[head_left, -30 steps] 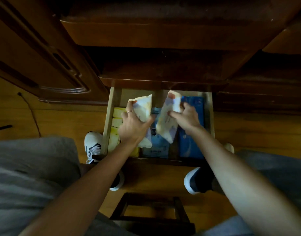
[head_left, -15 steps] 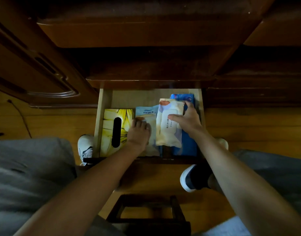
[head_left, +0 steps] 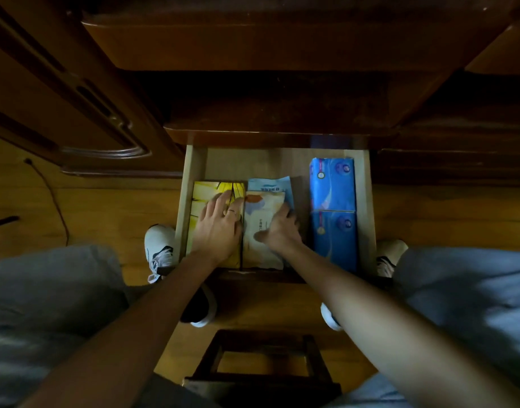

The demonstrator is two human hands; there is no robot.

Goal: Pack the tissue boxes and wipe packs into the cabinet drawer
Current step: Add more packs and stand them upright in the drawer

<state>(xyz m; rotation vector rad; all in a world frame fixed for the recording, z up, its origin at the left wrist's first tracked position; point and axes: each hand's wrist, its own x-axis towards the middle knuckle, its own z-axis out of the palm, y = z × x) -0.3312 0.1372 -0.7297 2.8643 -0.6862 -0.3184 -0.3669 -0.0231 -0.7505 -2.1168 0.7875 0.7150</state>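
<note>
While left hand (head_left: 219,228) lies flat on yellow box (head_left: 202,201), fingers spread, right hand (head_left: 279,229) presses wipe pack (head_left: 260,219), fingers apart.

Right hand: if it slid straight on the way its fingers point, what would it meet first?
The right hand lies on the cream wipe pack, fingers pointing to the drawer's back. It would probably first cross onto the light-blue pack underneath, then bare drawer floor. Depth is hard to judge.

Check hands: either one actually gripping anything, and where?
Neither lifts anything. Left hand lies flat on the yellow cardboard tissue box. Right hand presses the cream plastic wipe pack at its right edge; a closed grip cannot be told.
</note>
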